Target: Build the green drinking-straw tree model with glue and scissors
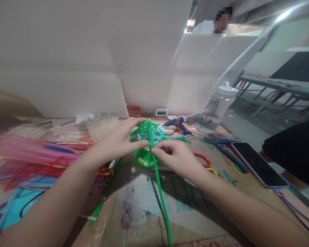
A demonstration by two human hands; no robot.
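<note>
Frame of thin green and light-blue strips [144,156] stands at the centre of my view. My left hand [122,139] holds its nine o'clock side with curved fingers; my right hand [175,156] pinches one long, thin green strip [159,181], which runs to six o'clock. A dark-blue glue gun [179,125] lies at two o'clock.

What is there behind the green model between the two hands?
Behind the green model, a small white device stands by the pale panel; a blue glue gun rests back to the right. What the model and left hand cover cannot be seen.
</note>
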